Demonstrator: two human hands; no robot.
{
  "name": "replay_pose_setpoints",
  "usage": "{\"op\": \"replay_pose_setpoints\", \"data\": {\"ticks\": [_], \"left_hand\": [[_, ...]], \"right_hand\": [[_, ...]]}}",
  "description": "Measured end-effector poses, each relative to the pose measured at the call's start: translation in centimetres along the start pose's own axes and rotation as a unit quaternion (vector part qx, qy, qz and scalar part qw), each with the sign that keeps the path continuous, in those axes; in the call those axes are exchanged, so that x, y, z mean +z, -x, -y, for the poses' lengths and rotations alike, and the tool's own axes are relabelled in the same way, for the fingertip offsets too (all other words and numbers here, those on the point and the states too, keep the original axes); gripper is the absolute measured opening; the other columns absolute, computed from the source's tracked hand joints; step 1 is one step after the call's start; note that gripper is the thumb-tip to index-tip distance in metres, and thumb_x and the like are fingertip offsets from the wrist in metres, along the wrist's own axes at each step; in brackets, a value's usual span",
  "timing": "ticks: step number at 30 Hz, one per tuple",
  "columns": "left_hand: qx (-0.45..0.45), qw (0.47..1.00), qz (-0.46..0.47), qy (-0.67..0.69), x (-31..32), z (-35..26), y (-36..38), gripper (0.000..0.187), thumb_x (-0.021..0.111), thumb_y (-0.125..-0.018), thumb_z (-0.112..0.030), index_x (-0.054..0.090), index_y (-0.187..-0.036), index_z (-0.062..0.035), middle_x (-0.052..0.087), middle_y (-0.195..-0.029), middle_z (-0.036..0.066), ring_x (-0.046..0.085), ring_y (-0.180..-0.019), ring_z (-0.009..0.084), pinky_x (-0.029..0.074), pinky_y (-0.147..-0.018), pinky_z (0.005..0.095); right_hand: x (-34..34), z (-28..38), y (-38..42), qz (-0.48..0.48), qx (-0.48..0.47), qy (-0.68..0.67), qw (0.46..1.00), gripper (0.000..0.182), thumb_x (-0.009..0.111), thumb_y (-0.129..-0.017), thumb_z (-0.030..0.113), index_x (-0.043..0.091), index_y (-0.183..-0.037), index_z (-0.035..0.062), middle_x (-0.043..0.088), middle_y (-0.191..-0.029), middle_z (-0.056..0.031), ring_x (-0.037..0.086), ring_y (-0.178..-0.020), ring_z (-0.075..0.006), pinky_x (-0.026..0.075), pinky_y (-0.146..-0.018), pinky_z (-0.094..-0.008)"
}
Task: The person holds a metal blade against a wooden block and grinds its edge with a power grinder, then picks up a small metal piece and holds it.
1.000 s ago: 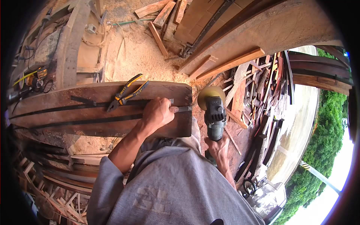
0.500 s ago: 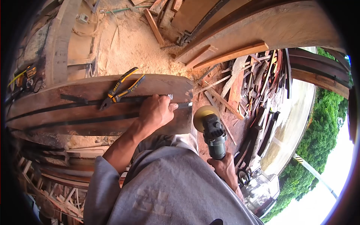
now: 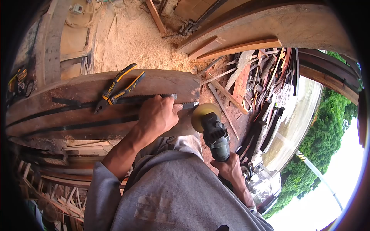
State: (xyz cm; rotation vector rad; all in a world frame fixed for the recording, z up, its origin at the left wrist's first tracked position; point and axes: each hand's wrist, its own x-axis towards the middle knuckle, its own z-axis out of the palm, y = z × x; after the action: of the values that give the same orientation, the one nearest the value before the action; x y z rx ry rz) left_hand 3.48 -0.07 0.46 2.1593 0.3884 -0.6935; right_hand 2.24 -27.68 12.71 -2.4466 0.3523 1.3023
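Observation:
My left hand (image 3: pixel 158 114) is closed on a dark toothed saw blade (image 3: pixel 189 105) lying along a brown wooden plank (image 3: pixel 169 80). My right hand (image 3: pixel 228 166) grips the body of an angle grinder (image 3: pixel 218 140). The grinder's round yellowish disc (image 3: pixel 206 111) is beside the plank's right end, close to the blade's end; whether they touch I cannot tell. Yellow-and-black pliers (image 3: pixel 119 87) rest on the plank left of my left hand, with their jaws over the dark blade strip.
Sawdust (image 3: pixel 131 42) covers the ground beyond the plank. A large curved timber (image 3: pixel 262 29) stands at the upper right, above a heap of wood scraps (image 3: pixel 266 73). More cut wood (image 3: pixel 73 184) is stacked at the lower left.
The grinder has moved left and slightly up, its disc now nearer the plank's end and blade. My left hand still holds the blade. The whole view has shifted slightly.

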Motion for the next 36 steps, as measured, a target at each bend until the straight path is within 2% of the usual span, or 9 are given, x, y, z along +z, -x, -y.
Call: {"op": "replay_pose_setpoints", "data": {"ticks": [14,16,20,32,34,36], "left_hand": [[0.003,1.000,0.003,0.004,0.1,0.0,0.0,0.029,0.071,-0.092,-0.030,0.072,-0.089,-0.0012,0.070,-0.078,0.027,0.071,-0.080,0.0434,0.058,-0.073,0.0503],[0.043,0.997,-0.069,0.017,0.9,0.5,0.1,0.033,0.073,-0.091,-0.028,0.067,-0.074,-0.0013,0.065,-0.066,0.024,0.067,-0.067,0.0445,0.054,-0.063,0.0516],[0.049,0.996,-0.073,0.008,1.2,0.7,0.0,0.033,0.073,-0.091,-0.028,0.067,-0.074,-0.0015,0.065,-0.066,0.024,0.067,-0.067,0.0449,0.054,-0.063,0.0522],[0.043,0.996,-0.073,0.019,0.7,0.5,0.1,0.032,0.073,-0.090,-0.028,0.067,-0.073,-0.0018,0.064,-0.067,0.024,0.066,-0.068,0.0451,0.053,-0.063,0.0526],[0.021,1.000,-0.017,0.007,0.4,0.4,0.1,0.028,0.071,-0.091,-0.030,0.073,-0.089,-0.0022,0.070,-0.078,0.026,0.071,-0.078,0.0434,0.058,-0.072,0.0500],[0.019,1.000,-0.014,0.004,0.1,0.1,0.0,0.028,0.071,-0.091,-0.031,0.073,-0.090,-0.0023,0.070,-0.078,0.026,0.071,-0.079,0.0435,0.058,-0.073,0.0500]], "right_hand": [[-0.3,0.0,-1.1,0.013,-0.026,-0.015,0.999,0.029,0.075,-0.073,0.017,0.067,-0.084,-0.0084,0.066,-0.066,-0.0188,0.067,-0.062,-0.0230,0.054,-0.064,-0.0404],[-0.5,-0.4,-1.4,0.021,-0.026,-0.010,0.999,0.029,0.075,-0.073,0.017,0.067,-0.084,-0.0084,0.067,-0.067,-0.0189,0.067,-0.062,-0.0228,0.054,-0.064,-0.0403],[-0.9,0.7,-1.4,0.033,-0.001,-0.004,0.999,0.029,0.076,-0.073,0.017,0.067,-0.085,-0.0085,0.067,-0.068,-0.0190,0.068,-0.063,-0.0226,0.054,-0.065,-0.0403],[-1.2,-0.4,-1.6,0.049,-0.012,0.015,0.999,0.030,0.075,-0.074,0.016,0.068,-0.091,-0.0074,0.069,-0.073,-0.0183,0.069,-0.070,-0.0226,0.054,-0.069,-0.0401],[-1.2,0.0,-1.5,0.045,-0.002,0.006,0.999,0.030,0.075,-0.074,0.016,0.068,-0.092,-0.0071,0.069,-0.073,-0.0179,0.069,-0.070,-0.0225,0.054,-0.069,-0.0398],[-1.2,0.2,-1.6,0.041,0.000,0.000,0.999,0.030,0.075,-0.074,0.016,0.069,-0.093,-0.0068,0.069,-0.073,-0.0175,0.069,-0.071,-0.0224,0.054,-0.070,-0.0396]]}}
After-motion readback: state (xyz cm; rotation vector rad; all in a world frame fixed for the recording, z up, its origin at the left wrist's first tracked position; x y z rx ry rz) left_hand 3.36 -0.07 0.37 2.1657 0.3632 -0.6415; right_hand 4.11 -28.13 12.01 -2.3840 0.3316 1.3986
